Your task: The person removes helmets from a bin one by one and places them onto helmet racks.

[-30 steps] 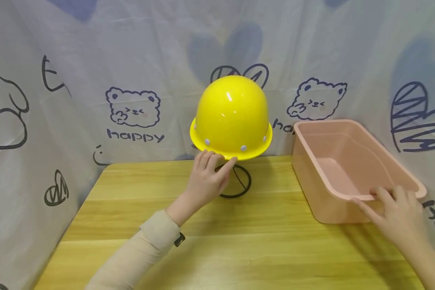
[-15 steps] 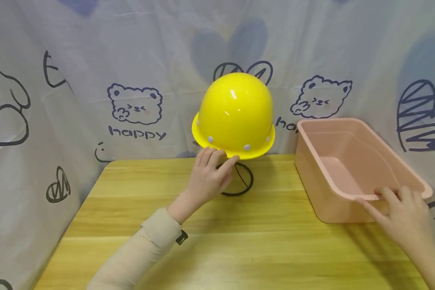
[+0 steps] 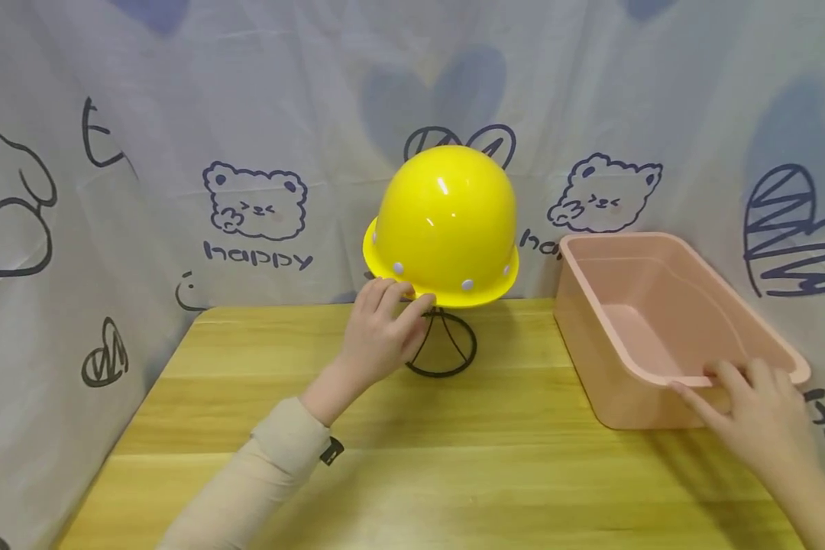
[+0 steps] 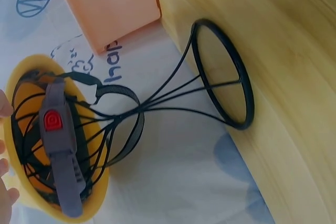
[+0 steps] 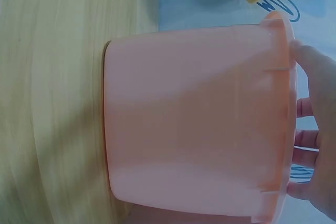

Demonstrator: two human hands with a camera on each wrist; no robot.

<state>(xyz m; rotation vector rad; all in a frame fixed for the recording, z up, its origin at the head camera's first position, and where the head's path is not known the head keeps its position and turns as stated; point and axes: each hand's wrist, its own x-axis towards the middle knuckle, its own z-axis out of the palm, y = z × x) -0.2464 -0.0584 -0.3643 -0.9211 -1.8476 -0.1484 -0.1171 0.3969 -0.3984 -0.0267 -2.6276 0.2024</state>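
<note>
Left hand (image 3: 378, 336) pinches the yellow helmet (image 3: 443, 221) brim — right hand (image 3: 756, 412) grips the pink bin (image 3: 667, 378) rim, clamped.

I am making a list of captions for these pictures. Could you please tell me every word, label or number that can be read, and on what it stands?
"happy": printed on the backdrop cloth, under the bear drawing left of the yellow helmet.
"ha": start of a second such word on the cloth, right of the helmet; the rest is hidden by the pink tub.
Red button on the helmet strap: its mark is too small to read.
No numbers or brands are readable.
</note>
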